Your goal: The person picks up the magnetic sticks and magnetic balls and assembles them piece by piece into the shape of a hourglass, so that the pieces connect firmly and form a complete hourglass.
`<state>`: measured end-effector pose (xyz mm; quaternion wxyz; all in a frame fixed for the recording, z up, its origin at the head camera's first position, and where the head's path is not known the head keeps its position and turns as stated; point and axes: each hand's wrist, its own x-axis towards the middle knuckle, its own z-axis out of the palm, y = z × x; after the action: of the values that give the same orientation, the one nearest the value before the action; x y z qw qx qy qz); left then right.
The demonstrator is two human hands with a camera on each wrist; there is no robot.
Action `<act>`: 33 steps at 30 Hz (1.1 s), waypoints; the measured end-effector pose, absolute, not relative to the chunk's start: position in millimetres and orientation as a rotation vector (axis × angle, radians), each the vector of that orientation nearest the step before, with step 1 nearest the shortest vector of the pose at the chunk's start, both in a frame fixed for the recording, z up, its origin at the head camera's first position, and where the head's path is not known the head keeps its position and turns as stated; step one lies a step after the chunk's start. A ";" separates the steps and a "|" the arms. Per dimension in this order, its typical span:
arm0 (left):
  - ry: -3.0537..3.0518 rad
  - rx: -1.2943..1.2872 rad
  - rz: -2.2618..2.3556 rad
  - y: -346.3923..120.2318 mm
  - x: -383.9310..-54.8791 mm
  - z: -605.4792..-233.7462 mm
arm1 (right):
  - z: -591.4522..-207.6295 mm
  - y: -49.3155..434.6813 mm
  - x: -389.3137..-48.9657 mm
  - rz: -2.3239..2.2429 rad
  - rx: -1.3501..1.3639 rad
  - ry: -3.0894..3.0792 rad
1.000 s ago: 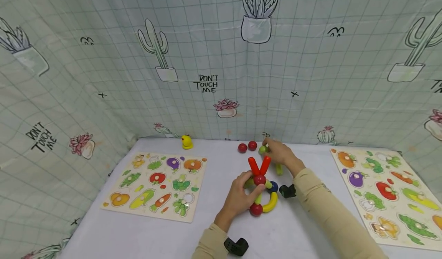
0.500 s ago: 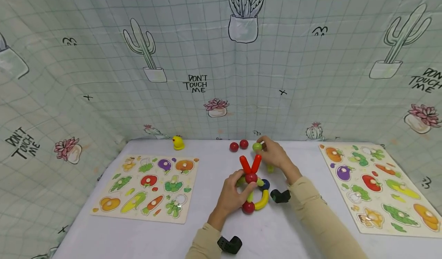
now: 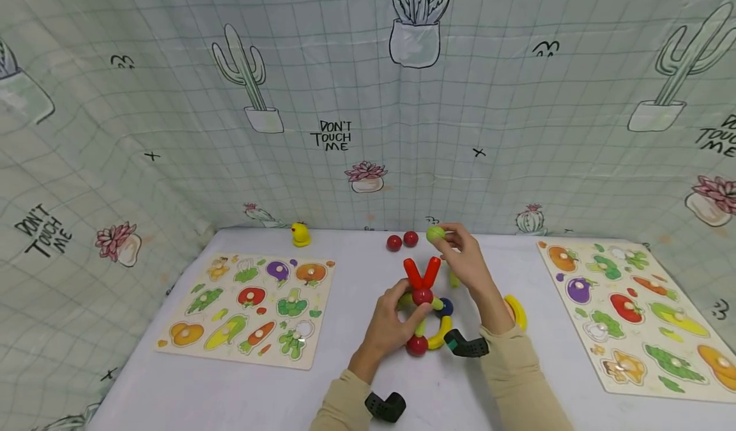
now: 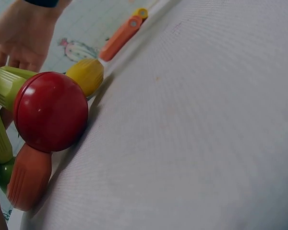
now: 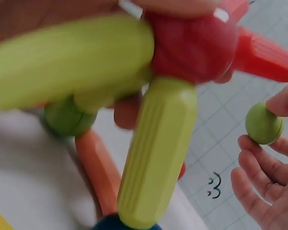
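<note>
My left hand [image 3: 388, 329] grips the upper part of a magnetic stick-and-ball frame standing on the table. A red ball [image 3: 422, 296] tops it, bearing two red sticks [image 3: 412, 273] in a V. Lower down are another red ball [image 4: 53, 112], a blue ball [image 3: 445, 307] and a yellow curved stick [image 3: 440, 335]. Light green sticks [image 5: 158, 151] run down from the top ball. Above the table, behind the frame, my right hand [image 3: 468, 265] pinches a light green ball [image 5: 261, 123] between thumb and fingers. The left fingers partly hide the frame.
Two red balls [image 3: 402, 241] and a yellow toy duck [image 3: 300, 234] lie at the back. Vegetable puzzle boards flank both sides, left [image 3: 230, 316] and right [image 3: 627, 348]. Yellow curved sticks [image 3: 519, 313] lie beside the right sleeve; a green stick [image 3: 454, 279] lies behind the frame.
My right hand has taken hold of the green ball, lifted it off the table and turned. The yellow curved sticks have come into sight by the sleeve. My left hand keeps its grip.
</note>
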<state>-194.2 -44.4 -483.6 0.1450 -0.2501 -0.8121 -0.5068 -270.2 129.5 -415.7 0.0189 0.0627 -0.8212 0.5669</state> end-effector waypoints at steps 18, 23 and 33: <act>-2.312 -0.723 -1.451 -44.9 -193.3 -482.7 | -398.6 115.5 -250.1 1.923 0.409 -2.398; -2.305 -0.726 -1.459 -45.5 -194.1 -482.6 | -397.3 108.9 -248.8 1.929 0.442 -2.402; -2.269 -0.754 -1.443 -45.6 -195.8 -484.6 | -398.5 103.4 -247.9 1.881 0.699 -2.444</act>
<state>-195.8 -45.6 -484.6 0.1733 -0.2658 -0.8002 -0.5089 -247.9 103.4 -398.5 -0.0103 0.2210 -0.7728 0.5948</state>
